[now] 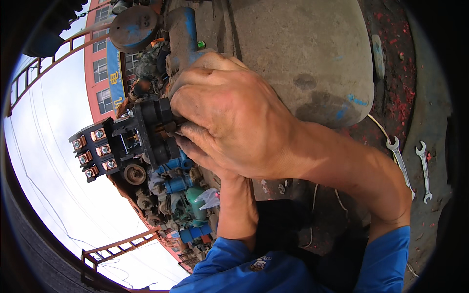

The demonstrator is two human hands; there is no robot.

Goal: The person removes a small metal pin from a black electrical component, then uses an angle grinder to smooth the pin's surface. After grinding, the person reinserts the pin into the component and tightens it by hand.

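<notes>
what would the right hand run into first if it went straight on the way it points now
The black electrical part comes first: it sits right in front of the right hand, apparently already against it. How far anything beyond lies is hard to judge.

Grey-beige slab (293,44), worn, corner rounded. On its surface near that corner: blue paint smudges (358,100), a dark blotch (305,81). Floor (437,93) beyond the slab's edge: dark, stained, scattered with red flakes (395,83). Oblong pale piece (378,56) just beside that edge. Two double open-ended wrenches on the floor, apart, roughly parallel: one nearer the slab (402,166), one farther (425,173). Pale cord (377,124) runs from the rounded corner toward the nearer wrench.
</notes>
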